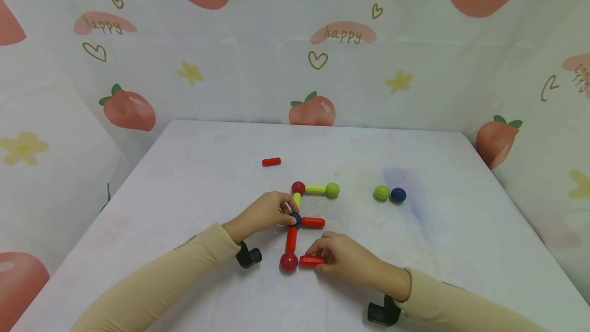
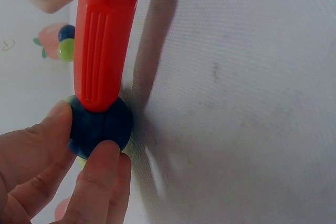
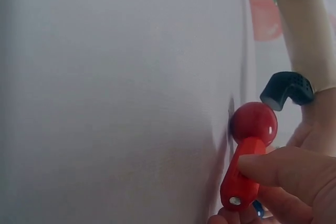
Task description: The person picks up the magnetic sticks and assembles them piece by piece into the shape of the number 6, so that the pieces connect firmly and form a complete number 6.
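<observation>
One red rod [image 1: 311, 261] lies just beside the nearer red ball [image 1: 289, 262], pinched by thumb and fingers of the right hand [image 1: 346, 258]; the left hand [image 1: 271, 212] clamps a blue ball [image 2: 105, 125]. Looking light, stiff and smooth, the rod probably handles best gripped mid-length, ends bare.

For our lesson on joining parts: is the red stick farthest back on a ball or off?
Off. The red stick lies by itself on the table, with a gap between it and the nearest ball.
</observation>
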Tool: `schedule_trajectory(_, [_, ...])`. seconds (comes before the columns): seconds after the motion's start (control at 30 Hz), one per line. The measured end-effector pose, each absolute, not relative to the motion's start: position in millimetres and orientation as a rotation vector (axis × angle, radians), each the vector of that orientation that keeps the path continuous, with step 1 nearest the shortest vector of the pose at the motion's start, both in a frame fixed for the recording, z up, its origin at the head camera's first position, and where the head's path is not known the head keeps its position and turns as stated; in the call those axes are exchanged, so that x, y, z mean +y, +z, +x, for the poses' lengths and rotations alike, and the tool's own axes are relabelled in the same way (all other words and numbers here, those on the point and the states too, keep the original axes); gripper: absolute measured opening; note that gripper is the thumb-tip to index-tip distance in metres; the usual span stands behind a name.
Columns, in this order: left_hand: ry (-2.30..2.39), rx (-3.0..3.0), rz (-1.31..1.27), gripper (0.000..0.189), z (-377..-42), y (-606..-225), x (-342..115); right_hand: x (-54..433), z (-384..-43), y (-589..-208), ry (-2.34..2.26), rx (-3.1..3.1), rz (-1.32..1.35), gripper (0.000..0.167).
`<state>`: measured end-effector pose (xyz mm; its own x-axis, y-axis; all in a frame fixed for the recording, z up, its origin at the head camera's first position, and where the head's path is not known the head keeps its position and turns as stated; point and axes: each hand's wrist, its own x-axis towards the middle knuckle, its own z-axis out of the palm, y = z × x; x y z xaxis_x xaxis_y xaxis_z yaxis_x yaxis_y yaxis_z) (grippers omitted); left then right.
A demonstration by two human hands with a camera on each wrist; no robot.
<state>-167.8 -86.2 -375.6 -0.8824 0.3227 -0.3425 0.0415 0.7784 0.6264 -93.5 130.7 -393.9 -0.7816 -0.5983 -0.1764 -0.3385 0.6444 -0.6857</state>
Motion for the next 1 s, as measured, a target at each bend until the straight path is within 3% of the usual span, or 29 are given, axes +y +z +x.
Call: schedule_trajectory(1.0, [0.89, 2.537, 0.274, 0.02, -167.2, -374.9, -85.8, 127.7, -91.2, -396.5, -0.934, 2.466, -0.767, 0.021])
